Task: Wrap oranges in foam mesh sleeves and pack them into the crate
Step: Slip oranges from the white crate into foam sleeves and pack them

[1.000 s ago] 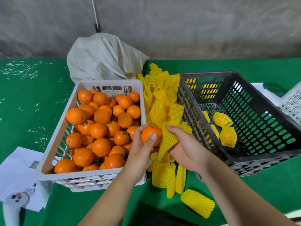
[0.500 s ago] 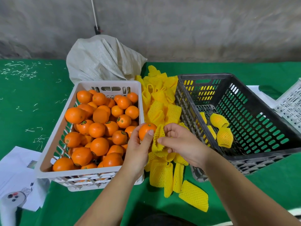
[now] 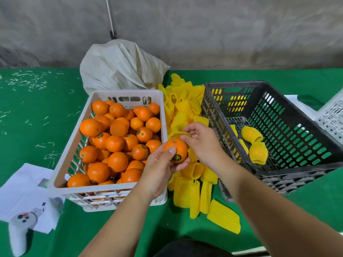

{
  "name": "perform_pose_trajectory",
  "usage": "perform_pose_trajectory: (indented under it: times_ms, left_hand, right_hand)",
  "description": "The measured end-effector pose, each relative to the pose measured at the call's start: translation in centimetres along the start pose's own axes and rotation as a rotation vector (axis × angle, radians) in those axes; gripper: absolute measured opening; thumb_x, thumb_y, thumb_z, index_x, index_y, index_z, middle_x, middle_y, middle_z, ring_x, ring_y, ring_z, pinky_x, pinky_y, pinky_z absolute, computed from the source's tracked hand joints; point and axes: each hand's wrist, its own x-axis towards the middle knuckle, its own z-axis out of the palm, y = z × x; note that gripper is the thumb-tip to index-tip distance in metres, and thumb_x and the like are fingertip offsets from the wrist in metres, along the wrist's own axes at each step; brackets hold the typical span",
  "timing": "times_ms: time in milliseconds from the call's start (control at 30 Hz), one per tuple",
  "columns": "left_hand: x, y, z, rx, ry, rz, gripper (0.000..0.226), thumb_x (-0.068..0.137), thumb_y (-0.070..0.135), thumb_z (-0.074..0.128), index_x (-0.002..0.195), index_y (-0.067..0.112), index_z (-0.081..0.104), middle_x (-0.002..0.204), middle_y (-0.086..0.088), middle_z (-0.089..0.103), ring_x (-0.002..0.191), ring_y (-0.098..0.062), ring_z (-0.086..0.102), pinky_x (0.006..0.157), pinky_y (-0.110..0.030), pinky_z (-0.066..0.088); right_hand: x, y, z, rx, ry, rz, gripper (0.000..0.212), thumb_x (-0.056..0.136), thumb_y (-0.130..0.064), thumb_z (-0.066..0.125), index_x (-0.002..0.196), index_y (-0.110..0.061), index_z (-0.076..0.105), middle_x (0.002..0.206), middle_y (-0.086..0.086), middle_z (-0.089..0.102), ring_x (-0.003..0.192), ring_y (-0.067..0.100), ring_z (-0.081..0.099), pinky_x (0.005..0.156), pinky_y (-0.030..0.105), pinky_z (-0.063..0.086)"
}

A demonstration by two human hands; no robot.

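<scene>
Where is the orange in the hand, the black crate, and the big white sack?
held orange [image 3: 176, 148], head view, on its bare peel above the sticker.
black crate [image 3: 232, 84], head view, on its far rim.
white sack [image 3: 120, 65], head view, on its woven front.

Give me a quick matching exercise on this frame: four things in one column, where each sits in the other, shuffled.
Things:
1. held orange
2. black crate
3. empty sleeves
4. white sack

Places:
A. behind the white crate
B. in the left hand
C. between the two crates
D. far right, holding wrapped oranges

Pairs: 1-B, 2-D, 3-C, 4-A
</scene>
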Motion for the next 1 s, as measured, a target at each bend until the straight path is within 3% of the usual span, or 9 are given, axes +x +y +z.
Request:
perform_pose_trajectory:
  times_ms: [133,200,300,400,533,700,800,900,1000]
  left_hand:
    - [0.4,-0.8,0.1,-0.014,0.093,0.102,0.056,0.098,0.030,0.071,0.145,0.017,0.045,0.145,-0.020,0.057,0.118,-0.034,0.071,0.100,-0.043,0.058]
    - [0.8,-0.8,0.3,-0.022,0.127,0.142,0.058,0.094,0.030,0.072,0.140,0.030,0.037,0.147,-0.018,0.052,0.118,-0.031,0.071,0.100,-0.047,0.057]
    - [1.0,-1.0,0.3,0.001,0.129,0.137,0.068,0.093,0.032,0.067,0.150,0.038,0.030,0.148,-0.020,0.051,0.121,-0.032,0.068,0.097,-0.044,0.058]
    - [0.8,-1.3,-0.2,0.085,0.026,0.127,0.059,0.096,0.033,0.067,0.150,0.033,0.042,0.142,-0.016,0.062,0.130,-0.034,0.063,0.105,-0.047,0.055]
    - [0.4,-1.3,-0.4,0.272,-0.045,0.127,0.049,0.096,0.039,0.074,0.139,0.039,0.051,0.126,-0.015,0.071,0.121,-0.034,0.068,0.098,-0.044,0.058]
    - [0.3,-1.3,-0.4,0.114,0.077,0.171,0.062,0.088,0.049,0.081,0.137,0.032,0.049,0.118,-0.009,0.072,0.103,-0.029,0.073,0.089,-0.046,0.059]
    - [0.2,-1.3,0.0,0.094,0.125,0.199,0.055,0.090,0.047,0.075,0.134,0.030,0.048,0.112,-0.008,0.072,0.097,-0.026,0.073,0.088,-0.048,0.058]
    - [0.3,-1.3,-0.4,0.039,0.063,0.164,0.062,0.089,0.037,0.075,0.141,0.033,0.043,0.128,-0.015,0.065,0.110,-0.031,0.069,0.096,-0.053,0.053]
    - [0.5,-1.3,-1.1,0.093,-0.068,0.121,0.076,0.090,0.016,0.069,0.151,0.044,0.036,0.131,-0.010,0.066,0.119,-0.032,0.065,0.100,-0.055,0.052]
  right_hand:
    - [-1.8,-0.3,-0.5,0.056,0.001,-0.028,0.015,0.094,-0.010,0.071,0.105,-0.021,0.073,0.087,-0.009,0.071,0.076,-0.007,0.066,0.066,0.009,0.048]
    - [-3.1,-0.4,-0.1,-0.058,0.032,-0.136,0.014,0.095,-0.012,0.070,0.103,-0.023,0.073,0.098,-0.008,0.070,0.089,0.001,0.067,0.077,0.016,0.052]
    - [-4.8,-0.2,0.9,-0.249,0.099,-0.416,0.013,0.096,-0.007,0.067,0.106,-0.013,0.073,0.107,-0.002,0.065,0.100,0.013,0.062,0.088,0.024,0.051]
    - [-5.3,0.4,1.2,-0.326,0.160,-0.573,0.016,0.094,0.000,0.064,0.107,-0.007,0.071,0.111,0.004,0.063,0.106,0.019,0.060,0.093,0.027,0.049]
    - [-4.7,0.4,0.9,-0.397,0.130,-0.707,0.020,0.096,-0.004,0.055,0.110,-0.007,0.069,0.116,0.004,0.060,0.109,0.022,0.058,0.096,0.027,0.045]
    - [-4.4,1.2,-0.1,-0.497,0.153,-0.749,0.021,0.097,-0.007,0.055,0.112,-0.006,0.070,0.111,0.007,0.063,0.103,0.027,0.059,0.090,0.035,0.049]
    - [-5.2,1.9,0.6,-0.493,0.160,-0.777,0.022,0.095,-0.003,0.060,0.115,-0.006,0.070,0.110,0.008,0.064,0.102,0.024,0.058,0.092,0.028,0.045]
    - [-5.2,1.8,1.7,-0.420,0.236,-0.691,0.027,0.088,0.003,0.065,0.112,-0.007,0.072,0.109,0.007,0.064,0.101,0.024,0.057,0.090,0.029,0.046]
    - [-4.8,1.6,2.2,-0.390,0.239,-0.575,0.038,0.081,0.009,0.065,0.113,-0.011,0.072,0.112,0.004,0.061,0.106,0.023,0.054,0.092,0.030,0.044]
